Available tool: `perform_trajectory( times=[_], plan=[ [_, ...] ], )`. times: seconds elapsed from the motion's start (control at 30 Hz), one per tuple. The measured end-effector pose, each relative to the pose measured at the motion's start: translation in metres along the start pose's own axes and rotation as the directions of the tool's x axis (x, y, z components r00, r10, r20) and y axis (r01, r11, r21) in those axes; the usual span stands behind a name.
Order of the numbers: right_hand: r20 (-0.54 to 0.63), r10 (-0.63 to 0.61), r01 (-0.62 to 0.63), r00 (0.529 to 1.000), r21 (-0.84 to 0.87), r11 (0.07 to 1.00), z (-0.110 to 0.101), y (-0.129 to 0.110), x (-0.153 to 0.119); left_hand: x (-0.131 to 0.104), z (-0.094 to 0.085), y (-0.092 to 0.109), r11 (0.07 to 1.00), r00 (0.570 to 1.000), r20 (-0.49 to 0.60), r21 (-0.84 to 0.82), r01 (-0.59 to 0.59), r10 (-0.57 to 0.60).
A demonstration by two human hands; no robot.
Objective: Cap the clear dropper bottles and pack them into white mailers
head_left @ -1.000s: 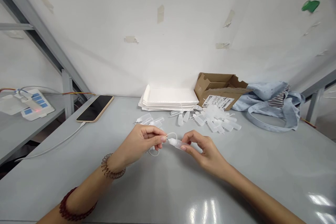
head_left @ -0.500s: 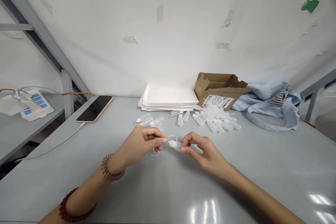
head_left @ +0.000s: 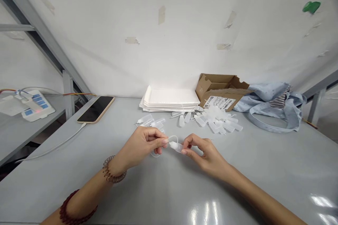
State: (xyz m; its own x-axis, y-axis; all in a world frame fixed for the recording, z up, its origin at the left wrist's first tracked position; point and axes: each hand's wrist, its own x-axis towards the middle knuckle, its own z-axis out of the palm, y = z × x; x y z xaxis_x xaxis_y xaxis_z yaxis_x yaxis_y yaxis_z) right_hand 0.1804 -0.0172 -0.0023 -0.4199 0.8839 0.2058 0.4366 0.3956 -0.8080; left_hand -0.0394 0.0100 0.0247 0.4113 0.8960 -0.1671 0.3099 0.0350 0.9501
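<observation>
Between the thumb and fingers of my right hand [head_left: 202,152] is a small translucent squeeze bottle [head_left: 179,147], tilted with its white nozzle pointing left. A thin white strap [head_left: 173,137] arches from the bottle's neck to my left hand [head_left: 150,141]. The thumb and forefinger there pinch the strap's end at the nozzle tip; the cap itself is hidden by the fingers. Below my left hand another white loop [head_left: 155,155] shows, mostly covered. Several similar bottles [head_left: 151,121] lie just beyond that hand, and a larger heap of them [head_left: 218,119] sits farther right.
A stack of white envelopes [head_left: 171,98] lies by the wall, beside an open cardboard box [head_left: 220,93]. Light blue cloth [head_left: 274,105] rests at the right. On the left are a phone [head_left: 96,109] with a charging cable [head_left: 52,146] and a power strip [head_left: 38,105].
Both hands stay nearly in place with the bottle between them. The view has shifted very slightly.
</observation>
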Motion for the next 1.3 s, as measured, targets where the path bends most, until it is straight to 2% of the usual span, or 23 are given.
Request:
perform_trajectory(
  times=[0.47, 0.7, 0.9, 1.07, 1.3],
  plan=[
    [-0.023, -0.010, 0.010, 1.000, -0.006, 1.000, 0.0008, -0.0017, -0.0005, -0.0003, 0.0018, -0.0024, 1.000, 1.000, -0.029, -0.023, -0.009, 0.009],
    [-0.044, 0.007, -0.008, 0.999, -0.009, 1.000, 0.0007, -0.0035, -0.0001, -0.0016, 0.0064, -0.0030, 0.987, 0.987, -0.088, 0.097, -0.125, 0.133],
    [-0.039, 0.032, -0.030, 0.999, 0.046, 0.998, 0.0009, -0.0018, -0.0002, 0.0010, 0.0046, -0.0060, 0.997, 0.997, -0.029, -0.024, -0.076, 0.075],
    [-0.038, 0.108, -0.103, 0.993, 0.112, 0.988, 0.0036, -0.0040, -0.0012, 0.0012, 0.0045, -0.0053, 0.988, 0.995, 0.043, -0.135, -0.080, 0.086],
    [-0.053, 0.127, -0.123, 0.990, 0.077, 0.989, 0.0094, -0.0098, -0.0058, 0.0019, 0.0080, -0.0072, 0.988, 0.996, 0.009, -0.131, -0.087, 0.088]
  ],
)
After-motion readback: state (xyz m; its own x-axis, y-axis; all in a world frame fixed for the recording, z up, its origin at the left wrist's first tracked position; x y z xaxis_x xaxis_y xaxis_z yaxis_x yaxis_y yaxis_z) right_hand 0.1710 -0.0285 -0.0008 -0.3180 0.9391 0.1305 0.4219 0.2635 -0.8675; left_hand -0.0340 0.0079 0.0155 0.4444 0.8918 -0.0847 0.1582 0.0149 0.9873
